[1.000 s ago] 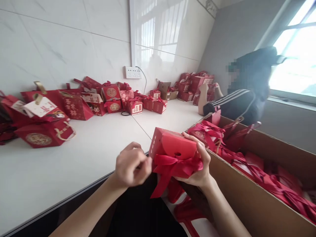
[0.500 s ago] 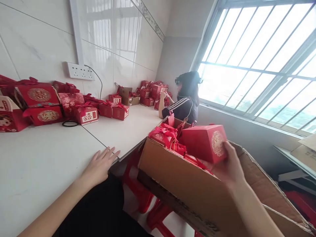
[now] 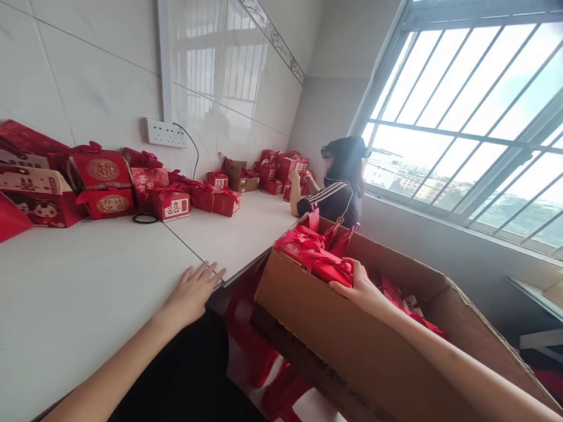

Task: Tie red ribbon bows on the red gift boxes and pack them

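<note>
My left hand [image 3: 196,290] lies flat on the white table [image 3: 105,281], fingers spread near its corner and holding nothing. Over the near wall of a big cardboard carton [image 3: 352,346] reaches my right hand [image 3: 358,290]. Its fingers and thumb grip the right end of a red gift box [image 3: 331,271], which sits in the carton. Beside that box, a ribboned red gift box [image 3: 292,246] fills the carton's left corner. Several more red boxes [image 3: 391,293] lie deeper inside, partly hidden by my right arm.
Red gift boxes [image 3: 103,170] are piled along the wall, near a black ring [image 3: 145,218]. A small open carton [image 3: 241,176] stands farther back. A co-worker [image 3: 336,187] sits beyond the big carton. Red stools [image 3: 250,340] are under the table edge.
My right hand has moved left and lower. The red gift box it held tilted above the others is now down in the carton's left part. My left hand has stayed on the table.
</note>
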`<state>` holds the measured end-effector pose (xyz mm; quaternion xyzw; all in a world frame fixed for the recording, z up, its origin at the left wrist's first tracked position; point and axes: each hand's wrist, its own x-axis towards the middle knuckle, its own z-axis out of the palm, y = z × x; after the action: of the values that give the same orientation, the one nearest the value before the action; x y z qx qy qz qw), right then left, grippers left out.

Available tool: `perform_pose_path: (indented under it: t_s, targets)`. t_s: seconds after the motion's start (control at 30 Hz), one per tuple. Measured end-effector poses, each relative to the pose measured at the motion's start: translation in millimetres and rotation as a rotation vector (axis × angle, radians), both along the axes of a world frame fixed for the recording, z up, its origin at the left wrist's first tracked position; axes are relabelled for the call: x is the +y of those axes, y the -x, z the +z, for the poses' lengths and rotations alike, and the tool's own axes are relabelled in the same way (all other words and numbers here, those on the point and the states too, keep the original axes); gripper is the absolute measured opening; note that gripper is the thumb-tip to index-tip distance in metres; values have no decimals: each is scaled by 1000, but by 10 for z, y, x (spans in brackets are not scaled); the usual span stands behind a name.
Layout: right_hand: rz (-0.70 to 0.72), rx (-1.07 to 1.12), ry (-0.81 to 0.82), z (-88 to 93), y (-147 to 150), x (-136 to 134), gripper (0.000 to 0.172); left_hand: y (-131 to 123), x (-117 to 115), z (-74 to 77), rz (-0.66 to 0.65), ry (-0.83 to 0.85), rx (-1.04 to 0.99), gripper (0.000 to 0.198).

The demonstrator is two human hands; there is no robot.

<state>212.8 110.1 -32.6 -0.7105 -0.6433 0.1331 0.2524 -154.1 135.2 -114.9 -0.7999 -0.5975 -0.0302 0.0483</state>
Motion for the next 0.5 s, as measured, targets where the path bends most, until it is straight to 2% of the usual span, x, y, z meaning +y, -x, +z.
perform_pose_path:
  t_s: [0.1,0.17,0.2,0.23,0.3,0.37,0.43,0.5]
  targets:
    - [61,67,151,-15,-19,-19,91,-25,-32,25,6,34,-33,87]
    - [228,84,239,90,-118,3,95,-15,-72,51,-9,78,-89,84]
    - [327,84,290,172,-164,36,92,9,-96,66,-33,107,-134,81]
    - [355,56,322,267,-192,86,86,51,-120,81,-63,137,-187,77]
    - [288,-112,142,467,-165,227,80,194,-172,104,-107,178,-305,68]
    - [243,-287,-88,632,-30,391,79,420,-231,113,-91,168,-398,62]
    - [292,-426,-149,712,136,547,72,706,-301,109,-24,100,-453,55]
    - [376,-539,-103,700,241,678,65,1006,-375,103,50,-17,-490,46]
